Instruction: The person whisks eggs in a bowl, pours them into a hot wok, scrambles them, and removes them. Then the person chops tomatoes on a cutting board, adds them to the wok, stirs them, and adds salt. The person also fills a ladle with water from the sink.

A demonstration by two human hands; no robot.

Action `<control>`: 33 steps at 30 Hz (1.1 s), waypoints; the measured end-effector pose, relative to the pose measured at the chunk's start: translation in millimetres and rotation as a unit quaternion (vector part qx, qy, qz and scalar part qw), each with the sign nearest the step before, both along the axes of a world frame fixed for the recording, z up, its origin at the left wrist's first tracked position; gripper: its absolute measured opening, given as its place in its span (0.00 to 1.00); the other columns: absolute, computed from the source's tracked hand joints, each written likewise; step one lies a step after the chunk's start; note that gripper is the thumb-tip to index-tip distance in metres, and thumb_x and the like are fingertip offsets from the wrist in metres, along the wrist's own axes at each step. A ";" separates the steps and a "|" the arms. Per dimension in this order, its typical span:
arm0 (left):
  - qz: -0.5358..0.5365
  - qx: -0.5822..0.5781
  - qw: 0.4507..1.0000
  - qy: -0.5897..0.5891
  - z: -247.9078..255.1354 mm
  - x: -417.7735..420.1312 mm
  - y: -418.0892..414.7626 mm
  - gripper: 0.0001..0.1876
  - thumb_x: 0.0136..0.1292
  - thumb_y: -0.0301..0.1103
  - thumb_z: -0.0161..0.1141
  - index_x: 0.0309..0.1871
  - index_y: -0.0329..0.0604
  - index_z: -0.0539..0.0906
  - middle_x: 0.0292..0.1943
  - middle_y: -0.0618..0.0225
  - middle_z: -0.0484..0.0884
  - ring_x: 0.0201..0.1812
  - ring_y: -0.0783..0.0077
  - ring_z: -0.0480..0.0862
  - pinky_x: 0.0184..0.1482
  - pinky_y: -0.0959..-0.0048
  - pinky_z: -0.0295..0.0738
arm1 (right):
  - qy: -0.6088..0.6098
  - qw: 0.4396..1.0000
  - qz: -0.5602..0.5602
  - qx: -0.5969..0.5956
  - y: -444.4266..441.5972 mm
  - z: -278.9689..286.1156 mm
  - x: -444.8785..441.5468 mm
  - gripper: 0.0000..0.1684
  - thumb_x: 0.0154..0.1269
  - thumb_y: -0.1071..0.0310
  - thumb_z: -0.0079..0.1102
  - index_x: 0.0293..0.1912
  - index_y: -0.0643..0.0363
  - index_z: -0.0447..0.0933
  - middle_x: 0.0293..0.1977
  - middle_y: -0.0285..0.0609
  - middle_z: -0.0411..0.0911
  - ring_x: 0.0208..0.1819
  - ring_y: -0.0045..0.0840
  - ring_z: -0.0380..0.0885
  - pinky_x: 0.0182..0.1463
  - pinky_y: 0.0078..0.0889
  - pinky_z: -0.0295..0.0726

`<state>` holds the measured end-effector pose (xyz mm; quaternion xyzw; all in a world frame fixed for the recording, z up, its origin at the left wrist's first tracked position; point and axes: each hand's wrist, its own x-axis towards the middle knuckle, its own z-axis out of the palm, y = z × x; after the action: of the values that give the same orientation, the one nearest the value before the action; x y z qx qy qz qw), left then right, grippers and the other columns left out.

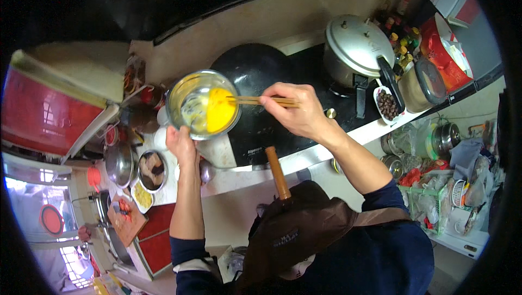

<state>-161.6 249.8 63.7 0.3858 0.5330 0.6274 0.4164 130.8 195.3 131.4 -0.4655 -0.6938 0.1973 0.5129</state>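
Note:
My left hand (pixel 182 144) grips the near rim of a round stainless-steel bowl (pixel 174 107), held tilted above the counter's edge beside the stove. Yellow beaten egg (pixel 220 111) pools on the bowl's right side, and streaks of it coat the bare metal to the left. Between the thumb and fingers of my right hand (pixel 295 105) is a pair of wooden chopsticks (pixel 251 99), their tips in the egg. Behind the bowl sits a dark wok (pixel 261 64) on the black glass gas stove (pixel 285 144). A wooden handle (pixel 277 172) juts toward my brown apron (pixel 301 229).
A pressure cooker (pixel 355 46) stands right of the wok, near a small dish of dark round pieces (pixel 387 106) and several seasoning bottles (pixel 401 50). Leftward are a meat bowl (pixel 152 170), a plate of chopped yellowish food (pixel 142 196), and a cutting board (pixel 132 225) with red pieces.

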 end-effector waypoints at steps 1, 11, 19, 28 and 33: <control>-0.020 0.018 1.000 -0.015 -2.4 -5.0 7.5 0.08 0.60 0.19 0.52 0.30 0.44 0.67 0.20 0.69 0.74 0.11 0.80 0.68 0.12 0.80 0.64 | -0.005 1.000 -0.021 0.012 -6.1 5.5 -4.0 0.07 0.63 0.70 0.66 0.35 0.64 0.81 0.25 0.45 0.81 0.25 0.25 0.80 0.30 0.24 0.77; -0.111 0.011 0.992 0.051 -6.2 -2.7 48.5 0.14 0.61 0.20 0.54 0.25 0.45 0.62 0.15 0.67 0.70 0.10 0.74 0.71 0.10 0.75 0.68 | 0.143 0.973 -0.130 -0.124 -14.9 -43.0 -34.6 0.15 0.70 0.59 0.59 0.39 0.63 0.82 0.26 0.40 0.84 0.28 0.21 0.82 0.33 0.25 0.79; -0.123 0.004 0.949 0.292 -10.8 14.2 68.9 0.15 0.56 0.24 0.58 0.22 0.42 0.61 0.13 0.62 0.71 0.12 0.67 0.76 0.15 0.66 0.70 | 0.080 0.981 -0.103 -0.141 -20.6 -66.8 -40.6 0.16 0.70 0.59 0.58 0.37 0.63 0.81 0.25 0.44 0.83 0.27 0.29 0.83 0.33 0.32 0.79; -0.086 0.127 0.842 0.517 12.8 51.7 68.7 0.06 0.52 0.27 0.57 0.30 0.33 0.74 0.23 0.44 0.77 0.29 0.39 0.80 0.34 0.52 0.73 | 0.108 0.983 -0.087 -0.124 -23.3 -92.9 -13.9 0.13 0.68 0.63 0.59 0.38 0.64 0.80 0.28 0.51 0.82 0.30 0.37 0.85 0.34 0.33 0.80; -0.116 0.100 0.804 0.575 32.4 76.4 62.7 0.06 0.53 0.27 0.56 0.33 0.35 0.75 0.24 0.44 0.80 0.31 0.38 0.81 0.36 0.48 0.75 | 0.123 0.984 -0.097 -0.085 -20.9 -88.2 2.0 0.11 0.67 0.64 0.60 0.38 0.63 0.80 0.28 0.50 0.82 0.29 0.36 0.84 0.33 0.32 0.80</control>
<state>-85.2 312.4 96.1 0.7744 0.5603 0.2870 0.0626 132.7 174.5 43.2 -0.5446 -0.5579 0.2610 0.5692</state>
